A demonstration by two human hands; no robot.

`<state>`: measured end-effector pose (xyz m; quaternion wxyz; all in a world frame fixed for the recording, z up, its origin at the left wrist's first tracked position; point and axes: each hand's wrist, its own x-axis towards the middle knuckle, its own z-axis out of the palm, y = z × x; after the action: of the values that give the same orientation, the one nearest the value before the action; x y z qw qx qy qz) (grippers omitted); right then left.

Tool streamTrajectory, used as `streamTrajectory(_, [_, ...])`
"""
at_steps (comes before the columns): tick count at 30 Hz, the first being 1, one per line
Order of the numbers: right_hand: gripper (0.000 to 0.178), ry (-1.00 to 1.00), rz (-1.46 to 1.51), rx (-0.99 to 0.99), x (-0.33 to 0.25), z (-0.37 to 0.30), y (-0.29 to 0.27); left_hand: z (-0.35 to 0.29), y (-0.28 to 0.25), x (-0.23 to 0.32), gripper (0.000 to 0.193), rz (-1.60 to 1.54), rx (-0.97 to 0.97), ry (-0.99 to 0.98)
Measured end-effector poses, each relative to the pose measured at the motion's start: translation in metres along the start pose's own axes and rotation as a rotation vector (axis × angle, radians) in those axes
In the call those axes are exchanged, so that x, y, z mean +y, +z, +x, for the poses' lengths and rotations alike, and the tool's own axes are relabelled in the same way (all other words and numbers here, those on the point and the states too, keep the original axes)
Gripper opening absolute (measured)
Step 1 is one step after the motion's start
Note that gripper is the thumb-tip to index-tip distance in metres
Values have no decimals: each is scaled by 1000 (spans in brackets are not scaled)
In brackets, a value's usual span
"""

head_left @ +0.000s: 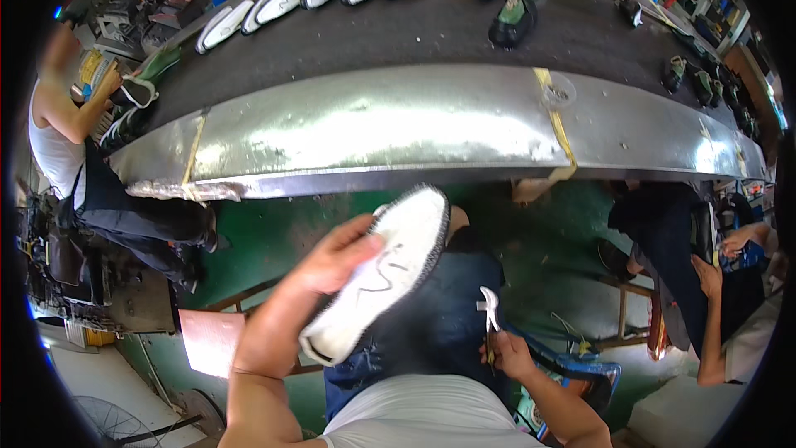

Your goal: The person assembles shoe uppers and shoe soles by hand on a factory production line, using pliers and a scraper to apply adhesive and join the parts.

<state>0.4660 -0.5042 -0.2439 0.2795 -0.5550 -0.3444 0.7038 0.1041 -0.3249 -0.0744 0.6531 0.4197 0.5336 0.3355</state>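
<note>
My left hand grips a shoe upper by its side, above my lap. Its white underside faces me, with a dark, stitched-looking rim around it and a wavy dark line along the middle. The rounded broad end points up and away; the narrower end hangs near my left forearm. In my right hand is a small hammer, its pale metal head up and its handle inside my closed fingers. The hammer stays apart from the shoe, to the right of my thighs.
Ahead runs a dark belt behind a shiny metal ledge. White-bottomed shoes line its far side; a dark green shoe lies nearer. A clear tub sits on the ledge. Co-workers are at left, right and far right.
</note>
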Motion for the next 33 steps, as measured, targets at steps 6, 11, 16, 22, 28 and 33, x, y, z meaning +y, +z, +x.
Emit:
streamTrajectory(6, [52, 118, 107, -84, -17, 32, -17, 102, -29, 204, 55, 1019, 154, 525])
streamTrajectory(11, [54, 103, 23, -83, -41, 53, -19, 263, -5, 268, 54, 1684, 277, 629])
streamTrajectory(16, [53, 123, 61, -81, -59, 74, -11, 395, -18, 182, 52, 1949, 454, 1015])
streamTrajectory(22, [49, 200, 148, -65, -69, 104, -31, 395, 22, 207, 35, 1596, 277, 1063])
streamTrajectory(28, [59, 200, 97, -122, -83, 143, -36, 477, -137, 243, 36, 925, 923, 1026])
streamTrajectory(33, [50, 306, 252, -83, -136, 160, -25, 540, -252, 221, 63, 831, 1175, 219])
